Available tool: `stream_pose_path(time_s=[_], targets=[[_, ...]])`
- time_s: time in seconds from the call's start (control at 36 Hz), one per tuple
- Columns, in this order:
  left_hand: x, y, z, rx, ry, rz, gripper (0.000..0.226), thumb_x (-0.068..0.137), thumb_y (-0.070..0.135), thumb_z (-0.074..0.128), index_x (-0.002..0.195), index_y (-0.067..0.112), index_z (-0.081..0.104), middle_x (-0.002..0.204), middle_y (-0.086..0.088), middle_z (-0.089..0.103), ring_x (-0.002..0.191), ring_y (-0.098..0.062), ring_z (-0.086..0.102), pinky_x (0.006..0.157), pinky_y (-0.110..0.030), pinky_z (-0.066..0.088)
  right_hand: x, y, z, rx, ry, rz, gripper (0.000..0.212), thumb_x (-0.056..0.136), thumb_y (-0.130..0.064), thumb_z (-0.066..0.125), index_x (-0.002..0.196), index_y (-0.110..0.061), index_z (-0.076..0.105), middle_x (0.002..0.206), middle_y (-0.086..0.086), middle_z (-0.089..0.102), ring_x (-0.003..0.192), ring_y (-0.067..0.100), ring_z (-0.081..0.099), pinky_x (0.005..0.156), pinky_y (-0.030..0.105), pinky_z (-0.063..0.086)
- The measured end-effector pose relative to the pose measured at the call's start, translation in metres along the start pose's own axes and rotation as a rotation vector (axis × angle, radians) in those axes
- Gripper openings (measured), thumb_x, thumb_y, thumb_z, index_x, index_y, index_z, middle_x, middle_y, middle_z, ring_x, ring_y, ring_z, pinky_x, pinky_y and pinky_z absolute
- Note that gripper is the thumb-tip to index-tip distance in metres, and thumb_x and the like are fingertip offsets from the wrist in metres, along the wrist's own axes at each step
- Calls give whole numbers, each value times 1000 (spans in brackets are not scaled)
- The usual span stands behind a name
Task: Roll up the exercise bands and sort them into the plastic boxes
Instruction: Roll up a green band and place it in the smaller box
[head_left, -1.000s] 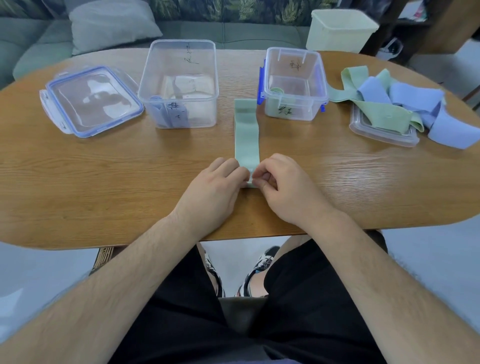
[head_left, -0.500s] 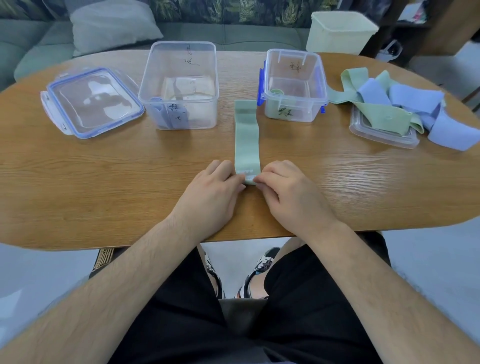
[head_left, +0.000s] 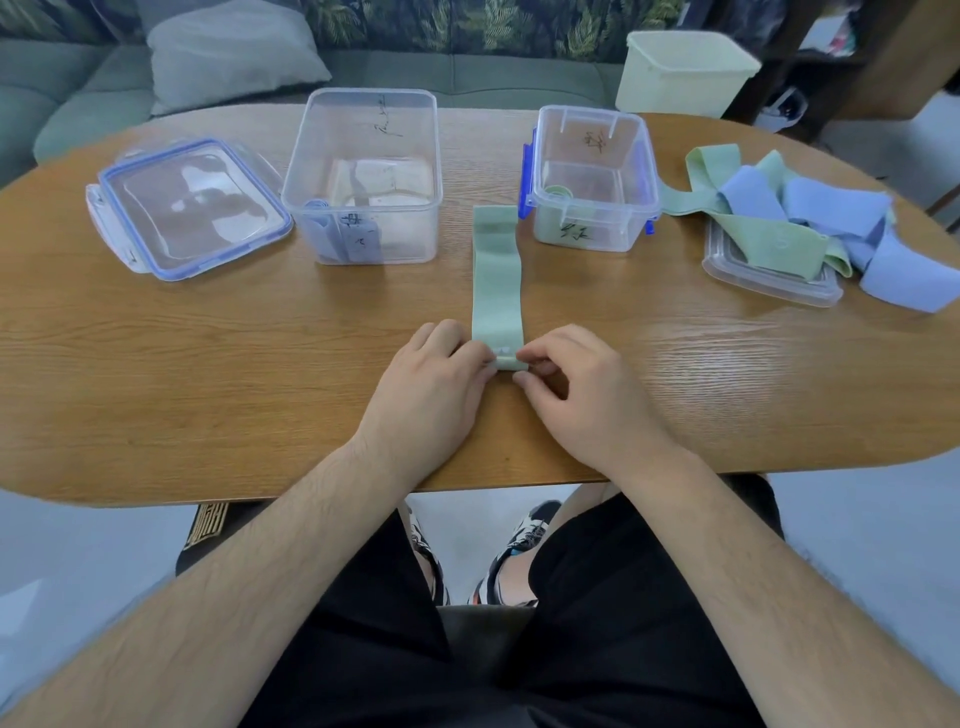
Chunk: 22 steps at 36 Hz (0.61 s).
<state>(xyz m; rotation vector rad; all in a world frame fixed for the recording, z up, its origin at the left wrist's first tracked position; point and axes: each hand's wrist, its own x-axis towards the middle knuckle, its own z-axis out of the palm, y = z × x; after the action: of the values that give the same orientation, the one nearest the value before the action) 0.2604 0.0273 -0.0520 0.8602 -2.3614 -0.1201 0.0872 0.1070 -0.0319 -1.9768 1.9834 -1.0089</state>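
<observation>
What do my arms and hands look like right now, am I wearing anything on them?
The left forearm and right forearm are bare and hairy, with no sleeves in view. The left hand and right hand show no gloves, rings, watch or bracelet. Below them are black shorts and patterned shoes.

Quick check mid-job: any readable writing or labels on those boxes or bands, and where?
Large clear box: dark handwriting on far wall and front tag, illegible.
Small box with blue clips: handwriting on far and front walls, illegible.
Green band: no readable print.
Nothing can be quoted.
</observation>
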Motion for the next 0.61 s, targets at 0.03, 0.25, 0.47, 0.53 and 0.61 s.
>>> stream_pose_path(time_s=[0.03, 0.25, 0.47, 0.53, 0.61], targets=[[0, 0, 0, -6, 5, -4, 12, 95, 16, 64, 94, 6, 70, 88, -11, 58, 78, -32, 54, 78, -42, 50, -2, 0, 0, 21, -5, 18, 15, 90, -12, 71, 106, -14, 73, 101, -6, 63, 91, 7, 60, 86, 22, 51], [-1, 2, -3, -32, 3, -8, 13, 95, 18, 63, 91, 7, 68, 90, -10, 62, 81, -31, 57, 76, -45, 52, -3, 0, 2, -47, 47, -57, 12, 93, -7, 67, 103, -11, 73, 99, -3, 61, 91, 13, 59, 80, 22, 50], [-3, 1, -5, -42, -3, 16, 14, 98, 15, 60, 95, 5, 70, 92, -10, 64, 86, -32, 61, 79, -48, 53, -6, 4, 4, -102, 48, -139, 11, 94, -6, 65, 103, -8, 71, 100, 3, 63, 92, 19, 58, 83, 22, 45], [-3, 1, -4, -44, -5, 4, 15, 98, 16, 60, 95, 6, 70, 93, -9, 63, 86, -31, 60, 78, -48, 53, -5, 6, 4, -105, 25, -133, 12, 96, -9, 64, 105, -9, 72, 101, 2, 64, 94, 20, 59, 85, 26, 48], [-2, 2, -4, -31, 15, -14, 15, 98, 17, 62, 95, 7, 72, 96, -9, 61, 85, -30, 57, 78, -46, 52, 0, 7, 3, -93, 0, -113, 15, 98, -12, 63, 108, -10, 73, 101, 1, 64, 96, 18, 60, 86, 26, 48]])
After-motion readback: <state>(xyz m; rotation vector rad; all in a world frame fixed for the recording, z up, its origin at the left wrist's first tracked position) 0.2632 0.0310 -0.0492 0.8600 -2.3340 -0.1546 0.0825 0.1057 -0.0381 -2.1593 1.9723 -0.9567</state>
